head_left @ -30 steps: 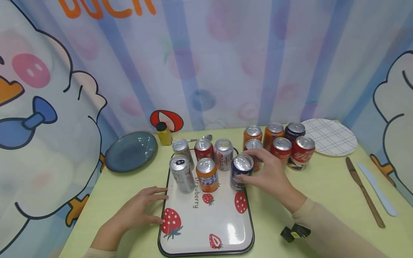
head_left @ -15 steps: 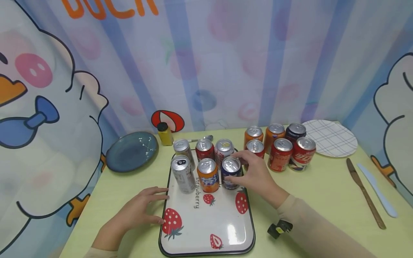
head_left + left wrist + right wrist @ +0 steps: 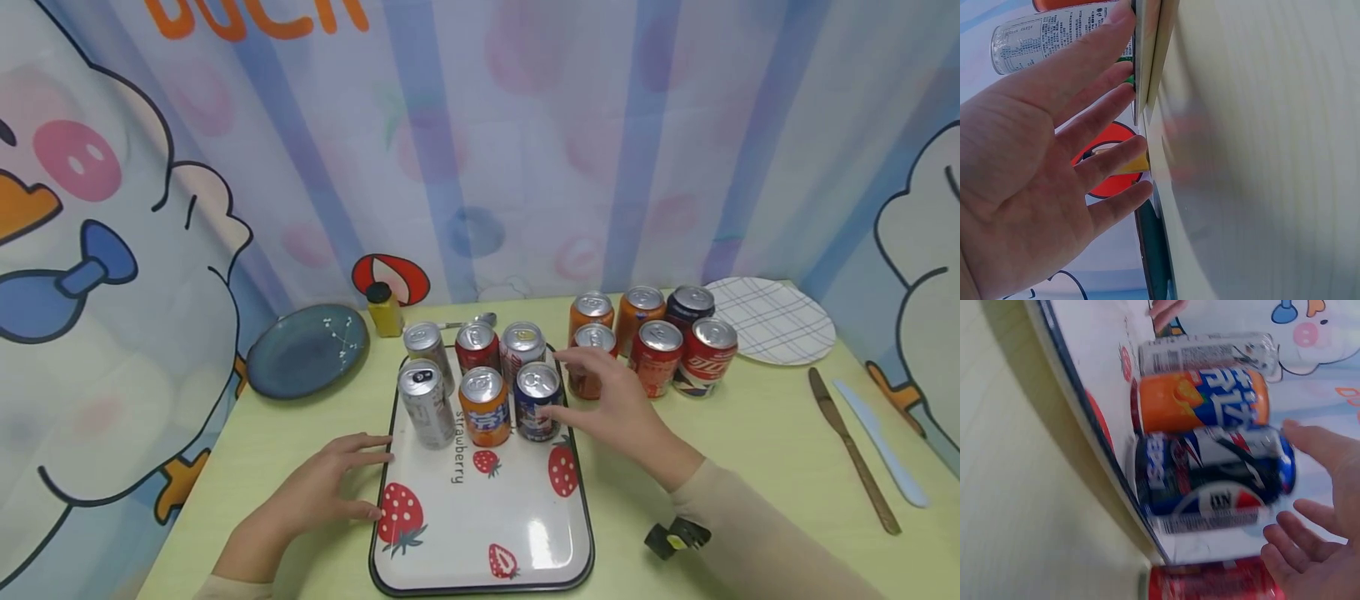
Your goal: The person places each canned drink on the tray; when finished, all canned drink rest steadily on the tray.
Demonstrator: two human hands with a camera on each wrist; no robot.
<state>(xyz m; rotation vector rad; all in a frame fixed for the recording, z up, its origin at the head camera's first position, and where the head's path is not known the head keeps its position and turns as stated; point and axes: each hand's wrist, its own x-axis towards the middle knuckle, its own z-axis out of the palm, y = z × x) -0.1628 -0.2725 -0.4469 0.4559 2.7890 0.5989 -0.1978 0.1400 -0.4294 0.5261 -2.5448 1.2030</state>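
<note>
A white strawberry-print tray (image 3: 450, 542) bears several upright cans in two rows. At the right end of its front row stands a dark blue Pepsi can (image 3: 537, 404), beside an orange Fanta can (image 3: 484, 408) and a tall silver can (image 3: 426, 406). My right hand (image 3: 618, 412) is spread just right of the Pepsi can; in the right wrist view its fingers are apart from the can (image 3: 1210, 469). My left hand (image 3: 318, 492) lies along the tray's left edge, fingers extended and fingertips at the rim, as the left wrist view shows too.
Right of the tray stand several more cans, including a red one (image 3: 656, 362). Behind them lies a checked plate (image 3: 780, 321), with a brown knife (image 3: 851, 450) and a pale blue knife (image 3: 881, 442) at right. A dark plate (image 3: 303, 354) and yellow bottle (image 3: 385, 312) are at left.
The right hand moved the Pepsi can left against the Fanta can, let go of it and drew back slightly to the right. The left hand stayed at the tray edge.
</note>
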